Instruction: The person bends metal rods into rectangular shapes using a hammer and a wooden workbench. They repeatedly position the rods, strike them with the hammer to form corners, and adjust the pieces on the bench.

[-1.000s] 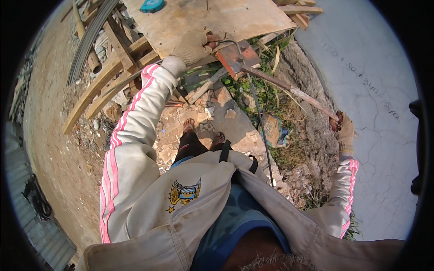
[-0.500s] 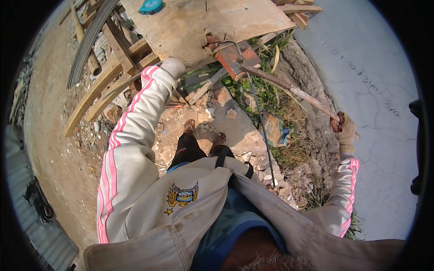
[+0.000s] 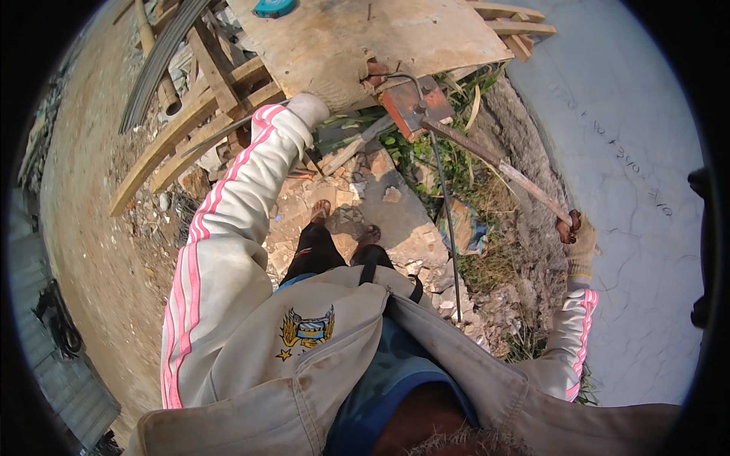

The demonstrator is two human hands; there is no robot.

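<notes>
My left hand [image 3: 346, 87], in a knitted glove, lies at the front edge of a weathered board [image 3: 395, 30], fingertips closed round a thin steel rod [image 3: 447, 194]. The rod bends through a rusty orange bending jig [image 3: 407, 106] and hangs down past it. A long rusty metal lever [image 3: 513, 171] reaches from the jig to the right, where my gloved right hand [image 3: 576, 239] grips its far end. A turquoise tape measure [image 3: 274, 7] sits on the board's back part.
Timber beams [image 3: 224, 83], a pipe [image 3: 167, 87] and grey corrugated material [image 3: 144, 91] lie at left. Broken tiles [image 3: 296, 205], greenery and a crumpled sack [image 3: 461, 226] surround my feet. A cracked grey surface [image 3: 623, 190] runs along the right; metal sheets [image 3: 57, 365] are at lower left.
My right hand and the lever's far end have dropped lower in the picture. The board and jig appear slightly further right and down. My left hand keeps its hold on the rod.
</notes>
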